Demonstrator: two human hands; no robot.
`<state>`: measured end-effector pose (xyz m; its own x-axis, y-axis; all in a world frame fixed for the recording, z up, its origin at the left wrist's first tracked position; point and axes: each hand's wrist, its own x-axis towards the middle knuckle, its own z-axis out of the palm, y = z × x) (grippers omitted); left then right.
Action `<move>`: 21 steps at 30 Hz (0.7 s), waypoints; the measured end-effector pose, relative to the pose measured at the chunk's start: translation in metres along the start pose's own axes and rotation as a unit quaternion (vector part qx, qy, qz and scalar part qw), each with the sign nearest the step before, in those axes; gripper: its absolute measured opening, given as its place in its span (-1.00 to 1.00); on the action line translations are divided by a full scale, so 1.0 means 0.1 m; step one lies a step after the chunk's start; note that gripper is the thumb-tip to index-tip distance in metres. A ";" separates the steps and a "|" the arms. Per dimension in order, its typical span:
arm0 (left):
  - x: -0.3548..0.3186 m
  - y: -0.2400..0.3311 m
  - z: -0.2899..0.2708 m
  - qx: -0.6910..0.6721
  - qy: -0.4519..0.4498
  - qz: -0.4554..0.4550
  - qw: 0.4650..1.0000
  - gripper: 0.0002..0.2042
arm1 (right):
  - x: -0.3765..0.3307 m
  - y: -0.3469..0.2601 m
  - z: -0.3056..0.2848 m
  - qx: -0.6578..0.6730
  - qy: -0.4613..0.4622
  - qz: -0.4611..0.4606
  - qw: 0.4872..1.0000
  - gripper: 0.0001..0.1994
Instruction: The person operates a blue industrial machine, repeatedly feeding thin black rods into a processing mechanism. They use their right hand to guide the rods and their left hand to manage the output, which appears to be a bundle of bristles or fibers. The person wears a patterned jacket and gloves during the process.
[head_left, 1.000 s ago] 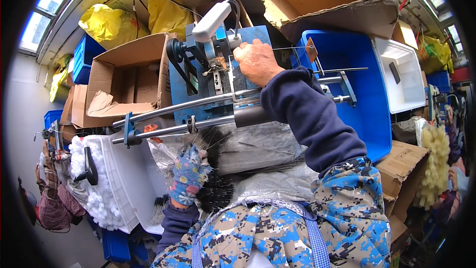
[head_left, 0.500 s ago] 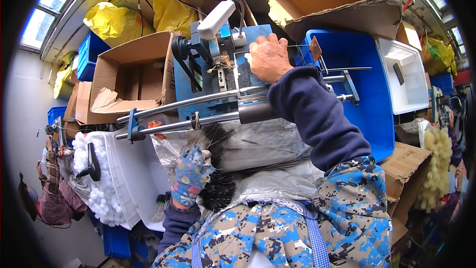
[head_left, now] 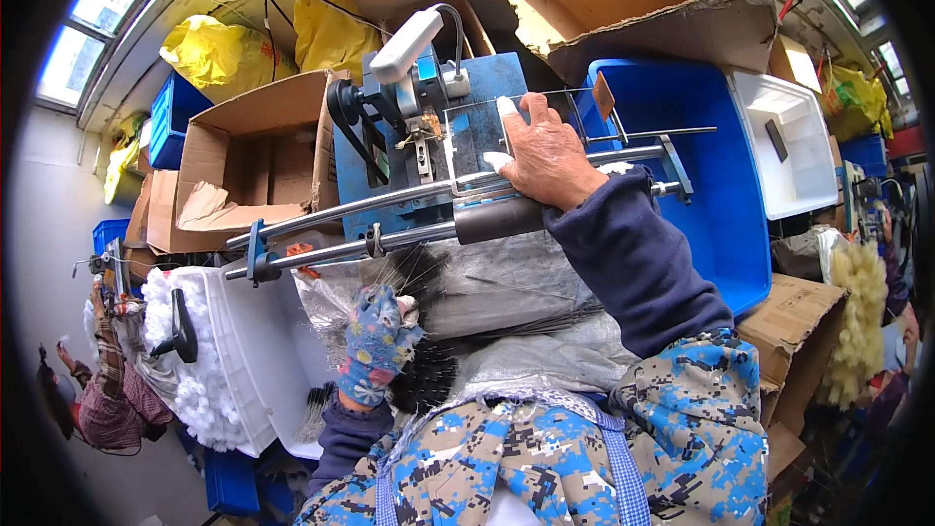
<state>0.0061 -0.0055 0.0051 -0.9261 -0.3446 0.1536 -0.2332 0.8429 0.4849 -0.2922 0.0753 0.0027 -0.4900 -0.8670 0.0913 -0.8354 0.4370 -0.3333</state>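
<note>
Head view shows a clear plastic guard on the front of a blue machine, and the right hand lies flat on it. The fingers are spread out and press on the clear plate; they pinch nothing. The right arm in a dark blue sleeve reaches up and forward from the lower right, crossing two long shiny metal bars that run in front of the machine.

Lower down, the left hand wears a flowery glove. It is curled around a bunch of thin black bristles, close to the person's body, well apart from the guard. The left wrist is bent up.

Beside the left hand sits a white tub with small white pieces in it. A big blue bin stands to the right of the machine.
</note>
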 end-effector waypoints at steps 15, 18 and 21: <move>-0.17 -0.15 0.10 -0.011 -0.019 -0.068 0.997 -0.77 | 0.05 -0.11 -0.02 -0.001 -0.060 0.025 0.998 -0.35; -0.17 -0.14 0.07 0.014 -0.008 -0.053 0.998 -0.77 | 0.07 -0.16 0.07 -0.004 -0.044 0.011 0.999 -0.34; -0.16 -0.10 0.06 0.016 -0.014 -0.066 0.998 -0.77 | 0.09 -0.30 0.12 0.008 -0.040 0.003 0.999 -0.35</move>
<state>0.0212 -0.0066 -0.0073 -0.8948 -0.4415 0.0656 -0.3624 0.8044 0.4707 -0.2690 0.0513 0.0027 -0.4724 -0.8813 0.0136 -0.8282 0.4385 -0.3491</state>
